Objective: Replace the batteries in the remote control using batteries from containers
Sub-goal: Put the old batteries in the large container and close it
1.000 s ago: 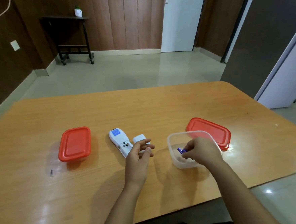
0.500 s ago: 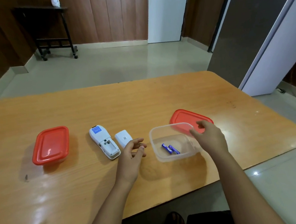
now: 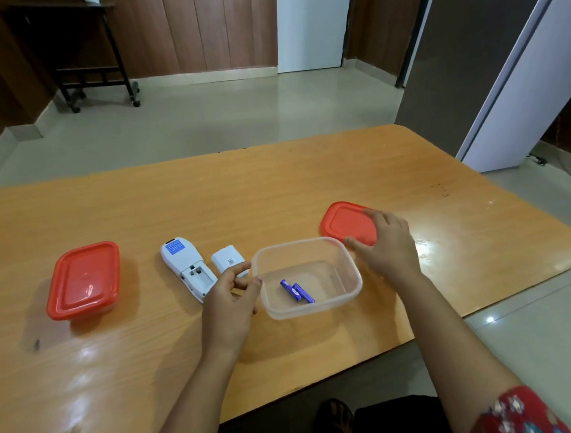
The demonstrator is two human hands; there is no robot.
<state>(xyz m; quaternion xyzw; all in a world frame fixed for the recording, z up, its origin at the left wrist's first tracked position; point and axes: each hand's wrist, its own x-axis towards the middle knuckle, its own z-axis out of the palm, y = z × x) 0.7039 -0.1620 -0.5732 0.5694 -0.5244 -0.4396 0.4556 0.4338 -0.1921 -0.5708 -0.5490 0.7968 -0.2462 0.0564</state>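
A white remote control (image 3: 187,270) lies face down on the table with its battery bay uncovered and bare. Its white cover (image 3: 228,261) rests just to the right. A clear open container (image 3: 348,269) holds two blue batteries (image 3: 296,290). My left hand (image 3: 229,298) hovers at the container's left rim, fingers loosely curled, holding nothing. My right hand (image 3: 387,246) lies over the near edge of the loose red lid (image 3: 345,220) behind the container; fingers are on the lid, grip unclear.
A second container with a red lid (image 3: 84,279) stands shut at the left of the wooden table (image 3: 275,183). The table's near edge runs just under my forearms. A dark trolley (image 3: 90,57) and a grey cabinet (image 3: 488,50) stand across the floor.
My right hand left the clear container, dropped the blue battery beside the other one, and moved back right onto the red lid. The camera view shifted right.
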